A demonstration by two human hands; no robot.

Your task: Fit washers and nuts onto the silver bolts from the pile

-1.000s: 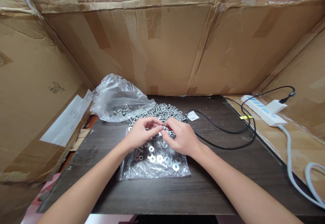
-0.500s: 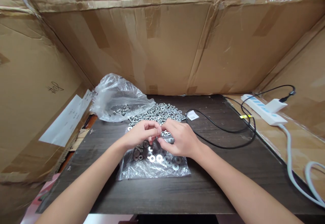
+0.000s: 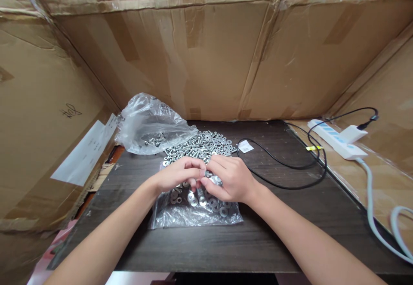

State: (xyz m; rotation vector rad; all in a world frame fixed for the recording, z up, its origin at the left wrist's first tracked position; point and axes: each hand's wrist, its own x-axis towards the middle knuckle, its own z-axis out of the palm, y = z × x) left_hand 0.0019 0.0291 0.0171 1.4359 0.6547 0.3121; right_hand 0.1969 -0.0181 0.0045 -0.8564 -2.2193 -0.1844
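Cardboard walls (image 3: 213, 65) edge the tabletop (image 3: 193, 250); left grip (image 3: 200, 175) and right grip (image 3: 204, 174) pinch a small metal fastener (image 3: 209, 174) between them; slackening either could drop it among the washers (image 3: 220, 213) just below.

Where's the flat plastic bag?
Head view, lower centre: flat plastic bag lies on dark tabletop, nearer than the hardware pile, partly hidden by left hand and right hand.

It's silver-grey on the bolts and washers (image 3: 201, 145); beneath them, dark brown tabletop (image 3: 206, 250), streaked with grain; behind them, tan cardboard (image 3: 219, 61); to their right, black cable (image 3: 292, 188), white power strip (image 3: 334, 139) patched blue!
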